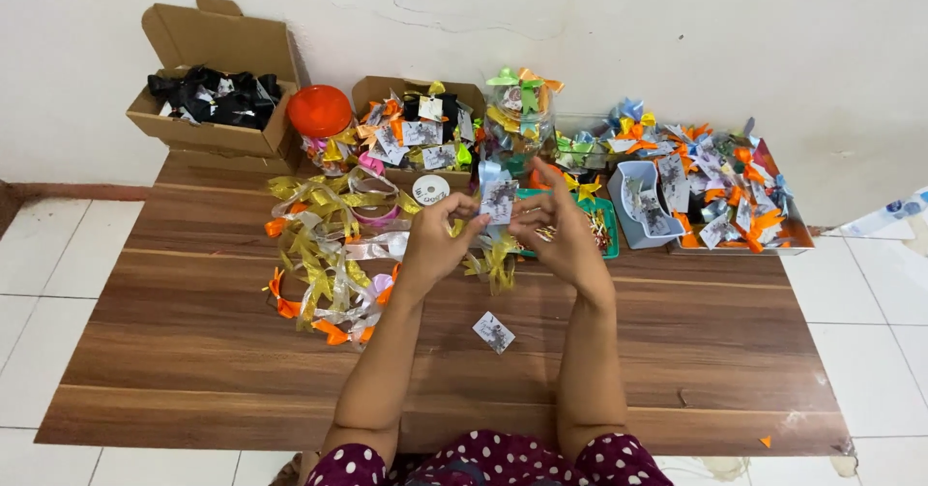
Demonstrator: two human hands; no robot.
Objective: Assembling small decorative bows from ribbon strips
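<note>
Polka-dot sleeves, then both hands: left hand [437, 244] and right hand [561, 235] fingers pinched on a small printed card [499, 199]. Loosen up and it'll probably drop into the ribbon pile [329, 249] mid-worktop.

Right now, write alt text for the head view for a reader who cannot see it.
Both hands, left hand and right hand, hold a small printed card with a pale blue ribbon above a low wooden table. A tangle of gold, silver and orange ribbons lies to the left, another card lies below the hands, and cardboard boxes of ribbon bows line the wall.
</note>
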